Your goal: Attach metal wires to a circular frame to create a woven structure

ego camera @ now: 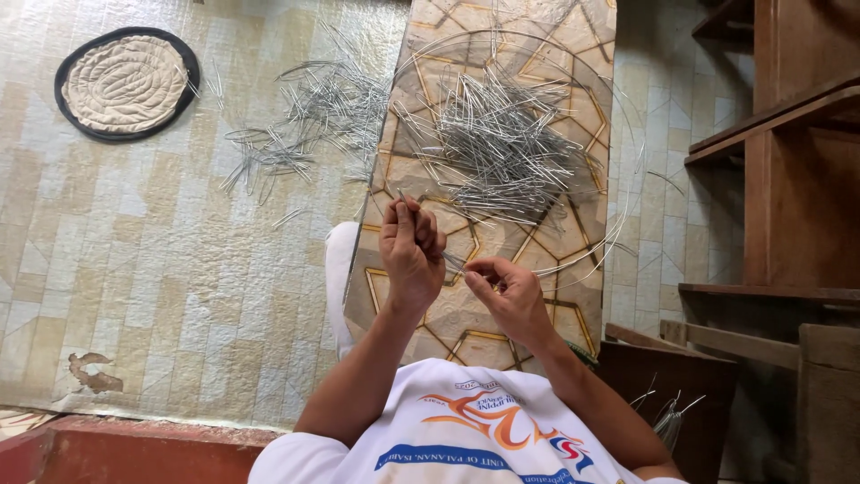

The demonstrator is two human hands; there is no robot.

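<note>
My left hand [410, 251] and my right hand [509, 291] meet over a patterned board [573, 305] and pinch a thin bent wire piece [451, 261] between them. The left hand's fingers curl around one end, the right hand's thumb and forefinger grip the other. Just beyond the hands, a heap of many similar silver wire pieces [502, 143] lies on the board, ringed by long loops of thin wire [618, 116].
A second scatter of wire pieces [309, 121] lies on the tiled floor to the left. A round quilted mat with a black rim [125, 82] sits at the far left. Wooden shelving [788, 161] stands at the right. A low red step [134, 453] runs along the near-left edge.
</note>
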